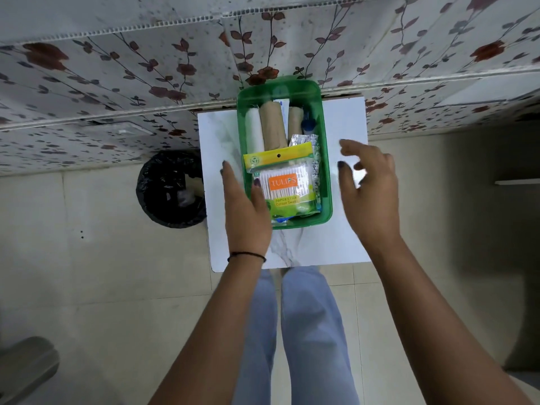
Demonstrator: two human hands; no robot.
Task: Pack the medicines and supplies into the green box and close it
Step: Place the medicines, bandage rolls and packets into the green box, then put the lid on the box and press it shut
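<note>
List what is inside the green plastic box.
Inside the green plastic box: a Tulips cotton swab packet on top, two brown paper-wrapped rolls, a white roll, silver foil strips and a blue-capped item. Whatever lies beneath the packet is covered.

One head-worn wide-angle view, looking steeply down from above. Near the centre, a small white table (344, 124) with the green box (325, 171) on it, close below. Both forearms reaching in from the lower edge; legs and tiled floor (102, 273) straight beneath. Flowered wall (117, 83) across the top, bent by the lens. No second view to share with.
</note>
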